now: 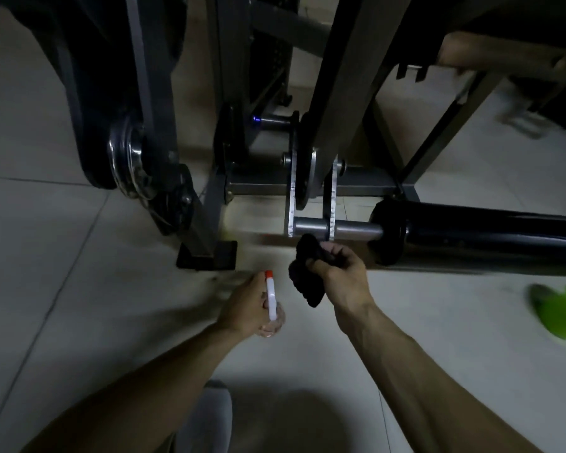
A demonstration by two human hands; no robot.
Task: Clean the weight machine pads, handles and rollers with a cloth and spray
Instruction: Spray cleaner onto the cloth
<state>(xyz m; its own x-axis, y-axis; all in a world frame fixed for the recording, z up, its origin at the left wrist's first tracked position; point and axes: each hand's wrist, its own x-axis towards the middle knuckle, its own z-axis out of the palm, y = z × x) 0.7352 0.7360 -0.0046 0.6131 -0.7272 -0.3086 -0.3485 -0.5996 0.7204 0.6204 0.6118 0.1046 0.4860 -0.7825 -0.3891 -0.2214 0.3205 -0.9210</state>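
A black roller pad (pixel 490 235) lies across the right side on a steel axle (pixel 356 228) fixed to the grey weight machine frame (pixel 337 103). My right hand (pixel 340 276) grips a bunched black cloth (pixel 306 276) just below the axle, left of the roller's end. My left hand (pixel 247 305) holds a small clear spray bottle (pixel 271 307) with a white and red nozzle, low over the floor beside the cloth.
A black machine foot (pixel 208 256) stands on the tiled floor left of my hands. A chrome pivot hub (pixel 128 158) sits at the left. A green slipper (pixel 559 312) lies at the right edge. Another person's leg (pixel 490 57) shows top right.
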